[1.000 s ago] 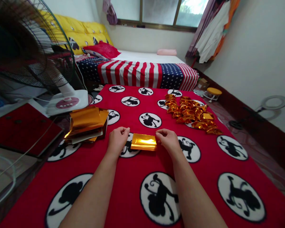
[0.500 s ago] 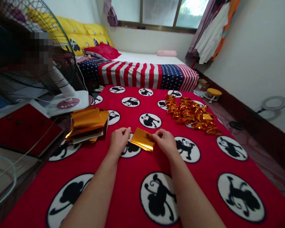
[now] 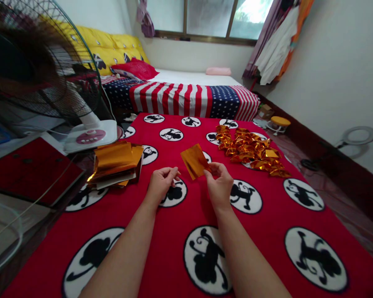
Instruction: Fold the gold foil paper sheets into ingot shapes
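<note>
A folded sheet of shiny gold foil paper (image 3: pixel 194 161) is raised above the red cloth, tilted, with one corner pinched between the thumb and fingers of my right hand (image 3: pixel 219 184). My left hand (image 3: pixel 163 184) is just left of the sheet and apart from it, its fingers curled in against the thumb and nothing visible in them. Left of my hands lies a stack of gold foil paper (image 3: pixel 115 161). On the far right of the cloth, several folded gold foil pieces (image 3: pixel 248 149) are gathered in rows.
The red cloth (image 3: pixel 161 256) has white circles with black monkey figures. An electric fan (image 3: pixel 90 132) stands at the left beside a dark red panel (image 3: pixel 31 169). Beyond are a bed with a striped cover (image 3: pixel 180 97) and, at right, a yellow stool (image 3: pixel 279 121).
My right hand has lifted and turned the foil sheet, bringing it up and away from my left hand. My left hand has shifted slightly right.
</note>
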A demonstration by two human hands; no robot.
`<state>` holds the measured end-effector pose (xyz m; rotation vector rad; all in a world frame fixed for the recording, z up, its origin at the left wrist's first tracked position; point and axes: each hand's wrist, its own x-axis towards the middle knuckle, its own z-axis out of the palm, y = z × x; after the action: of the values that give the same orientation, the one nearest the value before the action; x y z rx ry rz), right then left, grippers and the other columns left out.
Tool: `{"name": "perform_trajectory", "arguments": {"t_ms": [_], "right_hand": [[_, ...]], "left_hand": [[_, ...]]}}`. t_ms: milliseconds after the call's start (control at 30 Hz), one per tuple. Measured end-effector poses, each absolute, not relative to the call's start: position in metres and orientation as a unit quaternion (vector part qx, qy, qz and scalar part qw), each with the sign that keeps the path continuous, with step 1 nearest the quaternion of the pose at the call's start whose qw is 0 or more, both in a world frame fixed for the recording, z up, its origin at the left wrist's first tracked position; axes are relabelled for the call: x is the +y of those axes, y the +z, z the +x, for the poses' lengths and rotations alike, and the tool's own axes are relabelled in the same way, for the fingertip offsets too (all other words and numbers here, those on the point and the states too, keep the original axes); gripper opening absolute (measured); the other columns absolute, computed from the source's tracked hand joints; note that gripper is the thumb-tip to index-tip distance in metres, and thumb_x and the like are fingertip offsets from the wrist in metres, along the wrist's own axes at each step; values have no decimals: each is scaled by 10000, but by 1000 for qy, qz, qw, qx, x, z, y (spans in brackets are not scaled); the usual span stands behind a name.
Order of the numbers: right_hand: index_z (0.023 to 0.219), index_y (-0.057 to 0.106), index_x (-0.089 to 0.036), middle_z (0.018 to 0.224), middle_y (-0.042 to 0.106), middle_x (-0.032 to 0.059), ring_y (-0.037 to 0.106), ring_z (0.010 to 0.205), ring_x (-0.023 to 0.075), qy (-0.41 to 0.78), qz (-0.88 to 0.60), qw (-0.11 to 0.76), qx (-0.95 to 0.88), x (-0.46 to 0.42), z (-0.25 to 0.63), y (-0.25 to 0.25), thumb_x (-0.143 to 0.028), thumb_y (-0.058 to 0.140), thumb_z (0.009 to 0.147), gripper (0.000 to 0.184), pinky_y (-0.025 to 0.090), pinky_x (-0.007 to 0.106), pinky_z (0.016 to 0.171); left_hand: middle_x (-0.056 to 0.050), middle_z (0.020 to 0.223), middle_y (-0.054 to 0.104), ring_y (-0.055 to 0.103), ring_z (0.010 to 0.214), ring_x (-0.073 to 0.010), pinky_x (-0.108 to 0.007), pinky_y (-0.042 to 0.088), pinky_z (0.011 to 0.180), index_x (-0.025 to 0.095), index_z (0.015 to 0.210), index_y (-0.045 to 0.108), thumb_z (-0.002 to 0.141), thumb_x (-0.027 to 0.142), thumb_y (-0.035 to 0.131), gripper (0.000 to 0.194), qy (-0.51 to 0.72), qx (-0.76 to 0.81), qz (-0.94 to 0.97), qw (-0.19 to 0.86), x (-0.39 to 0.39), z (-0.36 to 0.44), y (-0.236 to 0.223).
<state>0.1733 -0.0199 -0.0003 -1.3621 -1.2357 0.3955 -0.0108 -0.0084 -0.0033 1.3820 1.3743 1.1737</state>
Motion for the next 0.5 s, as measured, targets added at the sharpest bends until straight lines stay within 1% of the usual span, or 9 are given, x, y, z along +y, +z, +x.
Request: {"name": "perform_trajectory", "arguments": {"t_ms": [67,133,200,267,333,500], "right_hand": [[921,627,-198,856,684,33,637,759,166,120,-587,562,-570,-25,170,2,-215,582,812,119,495,291,757],[869,630,-209,840,672,30,626,769,171,91,-579,535,-608,-29,166,3,-197,565,831,76,484,292,754],[831,627,-220,852,661,34,620,819,182,79,-555,517,-647,-31,162,3,-175,547,843,92,480,294,757],[821,628,-229,887,654,39,612,884,191,76,-524,507,-680,-33,157,2,-144,534,843,129,479,298,780],[826,631,-233,912,651,40,603,912,192,75,-496,503,-704,-34,152,1,-116,532,835,153,478,303,799],[827,632,-227,918,650,44,589,920,189,85,-448,496,-739,-34,145,-1,-92,537,837,166,479,307,817]], "left_hand": [[-82,710,721,598,525,-130,-216,405,485,116,792,711,769,591,593,490,470,515,538,473,-10,-6,1],[-114,814,744,659,630,-171,-223,432,508,111,869,722,736,612,627,527,462,499,533,503,-12,-3,4],[-129,888,749,690,746,-212,-230,459,540,114,902,725,722,623,643,546,454,489,539,513,-13,-3,6],[-124,897,749,694,818,-231,-232,477,568,118,883,726,738,623,631,533,451,482,546,516,-13,-3,5],[-106,872,747,691,823,-226,-228,485,578,122,869,723,752,615,624,516,455,482,545,514,-12,-4,3],[-46,779,717,644,707,-170,-220,486,574,125,825,712,751,559,649,444,480,472,537,508,-9,-4,-4]]}}
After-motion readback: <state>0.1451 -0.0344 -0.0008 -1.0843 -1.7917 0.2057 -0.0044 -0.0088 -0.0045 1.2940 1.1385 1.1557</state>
